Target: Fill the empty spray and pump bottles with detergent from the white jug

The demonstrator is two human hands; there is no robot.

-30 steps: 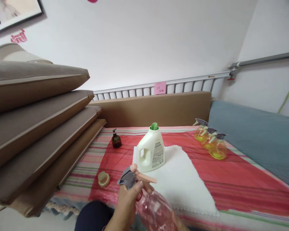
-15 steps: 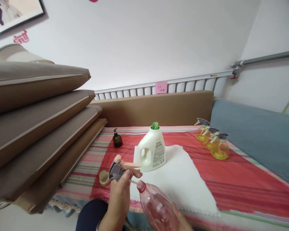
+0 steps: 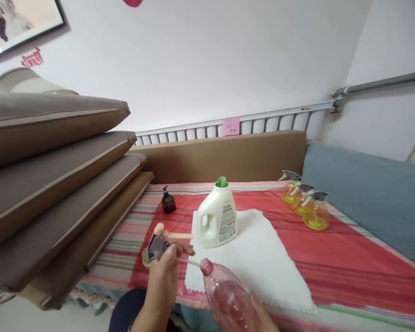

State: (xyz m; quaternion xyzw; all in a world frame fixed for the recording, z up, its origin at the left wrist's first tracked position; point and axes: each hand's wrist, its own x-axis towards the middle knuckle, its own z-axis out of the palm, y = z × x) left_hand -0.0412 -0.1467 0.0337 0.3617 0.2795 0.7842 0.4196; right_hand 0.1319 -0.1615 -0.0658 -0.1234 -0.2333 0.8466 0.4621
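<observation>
My left hand (image 3: 166, 272) grips a grey and peach trigger spray head (image 3: 158, 246). Its thin clear tube points right, with the tip at the threaded mouth of a pink see-through bottle (image 3: 228, 295). I cannot tell whether the tip is inside the neck. Low in the view, my right hand (image 3: 261, 316) is wrapped round the lower part of that bottle, which tilts with its mouth toward the upper left. Behind them, a large pale detergent jug (image 3: 217, 221) with a green spout stands upright on a white scalloped cloth (image 3: 259, 258). A pale round cap (image 3: 145, 257) is partly hidden behind the left hand.
A dark pump bottle (image 3: 168, 202) stands back left on the red sheet (image 3: 332, 258). Several stacked cushions (image 3: 55, 180) rise on the left. Three spray bottles with yellow liquid (image 3: 314, 216) stand at the right, near a blue cushion (image 3: 366, 193).
My left hand has moved left with the spray head, and more of the tube shows outside the bottle's mouth. The pink bottle has shifted slightly right.
</observation>
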